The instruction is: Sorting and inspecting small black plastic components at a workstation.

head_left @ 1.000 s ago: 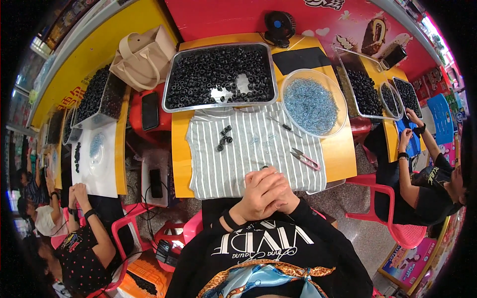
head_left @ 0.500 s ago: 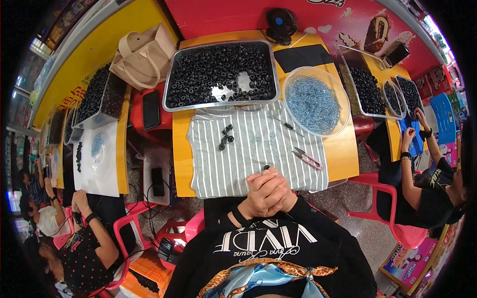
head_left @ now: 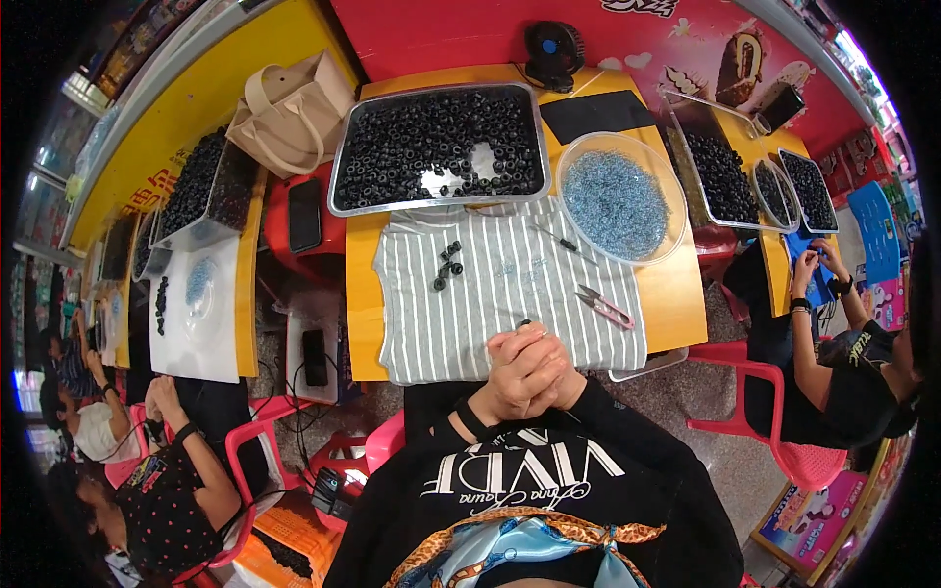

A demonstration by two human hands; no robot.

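Note:
At the near edge of the grey-and-white striped cloth (head_left: 421, 333), my left hand (head_left: 505, 390) and my right hand (head_left: 557, 380) are clasped together, fingers folded over each other. Both are closed, and their palms are hidden. A small black bead (head_left: 525, 322) lies on the cloth beside my fingertips. Several black ring-shaped beads (head_left: 448, 267) sit in a cluster toward the left. Pink-handled thread snips (head_left: 606, 306) rest right of my hands. Farther off lies a thin needle-like tool with a dark middle (head_left: 568, 245). Small patches of bluish beads dot the cloth.
Behind the cloth stands a clear tray of black beads (head_left: 441, 142), with a round tub of tiny blue beads (head_left: 619, 201) to its right. A black fan (head_left: 554, 54), beige bag (head_left: 294, 116) and phone (head_left: 305, 214) are nearby. People sit at neighbouring tables on both sides.
My hands stay clasped in nearly the same place. The view has shifted slightly. At the right table, a person's raised hand has come down toward their other hand.

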